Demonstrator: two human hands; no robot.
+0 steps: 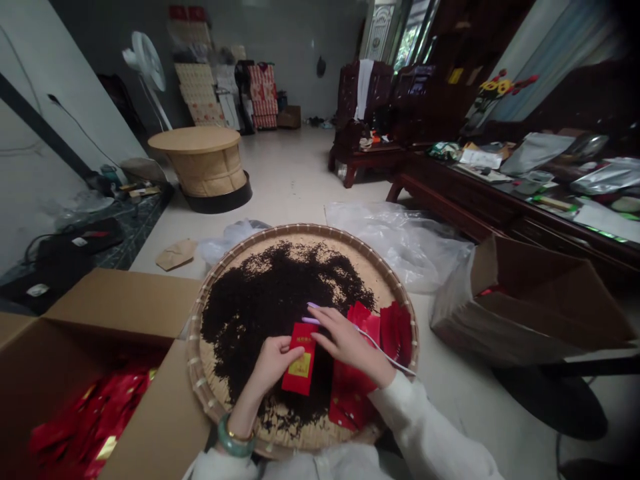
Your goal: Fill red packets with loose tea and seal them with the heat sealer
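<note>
My left hand (275,363) pinches a red packet (301,377) with a yellow label by its left side, over the tray of dark, loose tea-like leaves (270,287). At the packet's top edge, my right hand (343,337) is closed on a lilac two-armed clamp-like tool (311,321). Its two slim arms point left and stand apart. A thin white cord (383,351) runs from near that hand along the right forearm. Whether the arms touch the packet I cannot tell. Below and right of my right hand, several red packets (350,393) lie on the tray.
The round woven tray (196,360) sits in front of me. At left, an open cardboard box (165,400) holds many red packets; another carton (465,327) stands at right. Plastic sheeting (395,243) lies behind the tray. Beyond are a round-topped stand (195,139) and a dark wooden table (455,200).
</note>
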